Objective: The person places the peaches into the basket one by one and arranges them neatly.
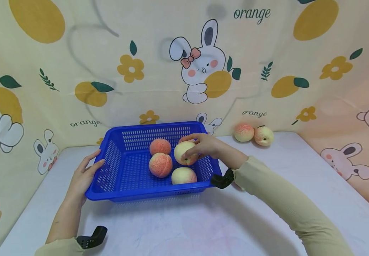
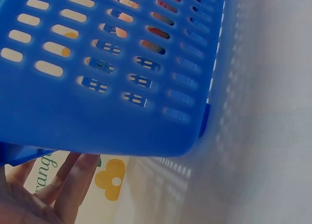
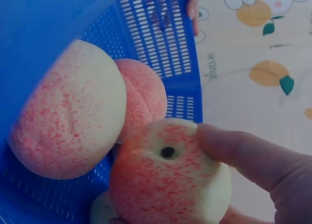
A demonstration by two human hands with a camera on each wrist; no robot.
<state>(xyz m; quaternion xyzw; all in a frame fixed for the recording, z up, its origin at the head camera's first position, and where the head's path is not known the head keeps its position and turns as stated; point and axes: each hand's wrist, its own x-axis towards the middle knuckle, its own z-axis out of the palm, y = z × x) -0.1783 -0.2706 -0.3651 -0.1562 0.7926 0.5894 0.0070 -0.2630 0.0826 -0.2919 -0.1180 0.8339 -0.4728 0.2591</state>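
A blue plastic basket (image 1: 133,193) with slotted walls holds several peaches. My left hand (image 1: 83,177) grips its left rim, with its fingers (image 2: 75,185) reaching along the end wall in the left wrist view. Over the basket's right part, my right hand (image 1: 205,145) holds a pale yellow peach (image 1: 184,153) blushed with red, its thumb and fingers around the sides. The dark stem hollow of this peach (image 3: 168,173) shows in the right wrist view. Two redder peaches, one behind (image 1: 160,146) and one in front (image 1: 160,165), lie left of it. A paler peach (image 1: 184,176) sits by the front wall.
Two more peaches, a reddish one (image 1: 243,132) and a yellowish one (image 1: 264,136), lie on the white table (image 1: 178,227) at the back right. Part of something pale (image 1: 238,186) shows beneath the right sleeve. A printed cloth (image 1: 158,78) with rabbits and oranges hangs behind.
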